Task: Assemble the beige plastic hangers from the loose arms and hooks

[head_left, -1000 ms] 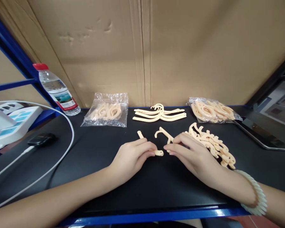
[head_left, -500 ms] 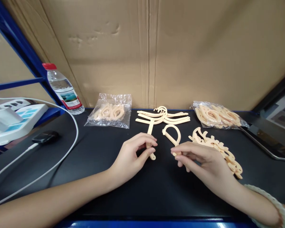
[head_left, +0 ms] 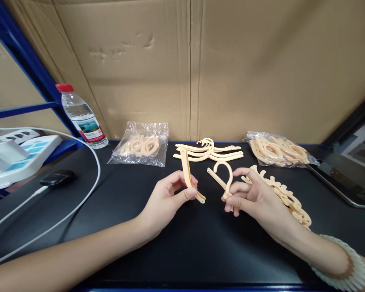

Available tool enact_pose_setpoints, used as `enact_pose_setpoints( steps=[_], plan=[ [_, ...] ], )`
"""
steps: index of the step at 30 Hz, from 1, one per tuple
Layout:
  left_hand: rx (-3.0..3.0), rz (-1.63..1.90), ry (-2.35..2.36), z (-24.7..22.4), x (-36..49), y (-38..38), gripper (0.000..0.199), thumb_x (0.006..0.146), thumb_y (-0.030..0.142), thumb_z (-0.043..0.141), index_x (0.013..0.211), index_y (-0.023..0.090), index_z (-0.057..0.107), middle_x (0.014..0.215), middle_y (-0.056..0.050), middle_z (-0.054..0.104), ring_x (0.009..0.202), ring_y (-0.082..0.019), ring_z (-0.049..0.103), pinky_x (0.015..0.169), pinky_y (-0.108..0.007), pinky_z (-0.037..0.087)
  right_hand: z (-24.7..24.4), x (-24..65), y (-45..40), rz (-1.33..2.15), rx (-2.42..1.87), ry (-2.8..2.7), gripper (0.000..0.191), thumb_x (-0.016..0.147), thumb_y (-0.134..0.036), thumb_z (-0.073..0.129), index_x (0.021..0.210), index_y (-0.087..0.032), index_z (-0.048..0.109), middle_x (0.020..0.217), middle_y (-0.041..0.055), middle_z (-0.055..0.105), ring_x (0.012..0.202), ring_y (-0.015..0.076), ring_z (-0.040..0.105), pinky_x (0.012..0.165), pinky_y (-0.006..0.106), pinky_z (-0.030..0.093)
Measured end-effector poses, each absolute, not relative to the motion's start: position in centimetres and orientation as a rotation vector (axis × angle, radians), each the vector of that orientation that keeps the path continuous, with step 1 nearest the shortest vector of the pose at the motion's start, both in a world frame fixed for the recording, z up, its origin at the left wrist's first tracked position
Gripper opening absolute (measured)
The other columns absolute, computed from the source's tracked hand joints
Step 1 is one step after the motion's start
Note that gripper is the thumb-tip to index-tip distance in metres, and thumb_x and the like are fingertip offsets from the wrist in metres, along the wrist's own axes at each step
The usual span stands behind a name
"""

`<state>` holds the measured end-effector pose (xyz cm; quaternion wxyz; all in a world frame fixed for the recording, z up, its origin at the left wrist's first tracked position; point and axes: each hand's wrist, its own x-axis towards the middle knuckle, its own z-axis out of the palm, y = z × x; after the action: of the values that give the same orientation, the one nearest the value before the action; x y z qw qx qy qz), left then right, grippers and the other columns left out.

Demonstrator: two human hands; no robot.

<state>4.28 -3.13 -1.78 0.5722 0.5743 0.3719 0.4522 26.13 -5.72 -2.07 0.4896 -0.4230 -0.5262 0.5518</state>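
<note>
My left hand [head_left: 172, 192] is closed on a cream plastic hanger arm [head_left: 186, 168], pinched near its lower end and tilted with its top pointing away. To the right, my right hand [head_left: 252, 194] pinches a cream hanger hook [head_left: 230, 174] at its base; a straight arm piece [head_left: 215, 177] extends up and left from that same base. The two held pieces are apart. Behind them several assembled hangers [head_left: 209, 152] lie stacked. Beside and partly behind my right hand is a pile of loose hanger parts [head_left: 288, 198].
Two clear plastic bags of hanger parts, a left bag [head_left: 140, 144] and a right bag [head_left: 278, 149], lie at the back. A water bottle [head_left: 85, 121], power strip [head_left: 33, 152] and white cable [head_left: 99, 166] are left. A dark tablet-like device [head_left: 337, 184] lies right.
The piece in my left hand has turned, its top tilting left and its lower end right. My right hand has rotated the hook, so the hook and straight arm now appear spread apart.
</note>
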Motion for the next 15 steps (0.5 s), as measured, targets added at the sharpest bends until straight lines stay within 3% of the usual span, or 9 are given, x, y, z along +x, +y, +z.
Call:
enact_pose_setpoints(
  steps=[2,4,7,8,15],
  plan=[
    [1.335,1.059,0.865,-1.52,4.39,-3.31,0.016,0.079,0.024,0.073,0.086,0.015,0.061,0.084,0.0,0.064,0.076,-0.013,0.067,0.07,-0.025,0.056,-2.06,26.14,-5.67,1.33,-1.032,-1.285,0.067,0.071,-0.033,0.081,0.12,-0.025,0.036,0.072,-0.0027,0.067,0.061,0.0169,0.067,0.051,0.025,0.052],
    [1.304,1.043,0.832,-1.4,4.49,-3.49,0.019,0.081,0.027,0.072,0.09,0.017,0.058,0.083,0.001,0.064,0.078,-0.013,0.067,0.07,-0.025,0.057,-1.98,26.13,-5.7,1.312,-1.013,-1.313,0.06,0.074,-0.033,0.079,0.121,-0.024,0.043,0.075,-0.0007,0.069,0.065,0.0175,0.068,0.053,0.026,0.054],
    [1.298,1.061,0.781,-1.56,4.54,-3.69,0.022,0.083,0.03,0.071,0.091,0.018,0.054,0.091,-0.002,0.067,0.085,-0.014,0.068,0.076,-0.027,0.057,-1.79,26.04,-5.87,1.255,-0.984,-1.399,0.022,0.079,-0.032,0.074,0.091,-0.019,0.061,0.083,0.0042,0.07,0.067,0.0159,0.068,0.054,0.025,0.055],
    [1.304,1.073,0.778,-1.66,4.55,-3.73,0.022,0.084,0.031,0.07,0.091,0.018,0.053,0.095,-0.002,0.067,0.085,-0.014,0.068,0.077,-0.028,0.057,-1.75,25.97,-5.95,1.229,-0.984,-1.425,0.017,0.08,-0.031,0.073,0.082,-0.018,0.062,0.084,0.0052,0.07,0.066,0.015,0.067,0.054,0.025,0.056],
    [1.257,1.033,0.732,-2.02,5.11,-3.85,0.027,0.081,0.026,0.073,0.089,0.018,0.049,0.089,-0.002,0.068,0.078,-0.015,0.07,0.076,-0.029,0.057,-1.83,25.25,-6.22,1.238,-0.987,-1.428,0.017,0.079,-0.033,0.074,0.078,-0.017,0.067,0.083,0.0035,0.068,0.055,0.0114,0.063,0.054,0.026,0.056]
  ],
)
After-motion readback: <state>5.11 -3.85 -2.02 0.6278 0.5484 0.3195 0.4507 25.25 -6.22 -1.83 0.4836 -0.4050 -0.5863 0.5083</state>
